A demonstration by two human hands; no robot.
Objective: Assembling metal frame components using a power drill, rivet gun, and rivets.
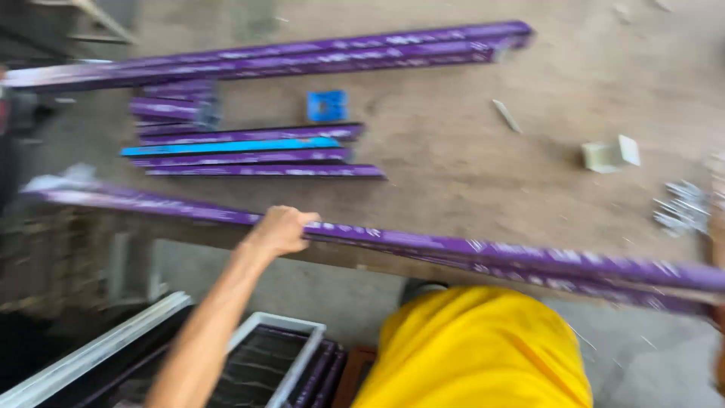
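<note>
My left hand (281, 229) is closed over a long purple-wrapped profile (483, 249) that lies along the near edge of the wooden workbench (468, 174). The profile runs from the far left to the right edge of the head view. There, a blurred sliver of my right hand (718, 249) shows by the profile's end; its grip cannot be made out. My yellow shirt (476, 347) fills the bottom centre.
Two long purple profiles (302, 57) lie along the bench's far side. Several short purple pieces and a blue one (226, 146) sit at middle left, beside a small blue block (327, 106). A white box (608, 155) and metal screws (680, 208) lie right. A framed panel (264, 355) stands below.
</note>
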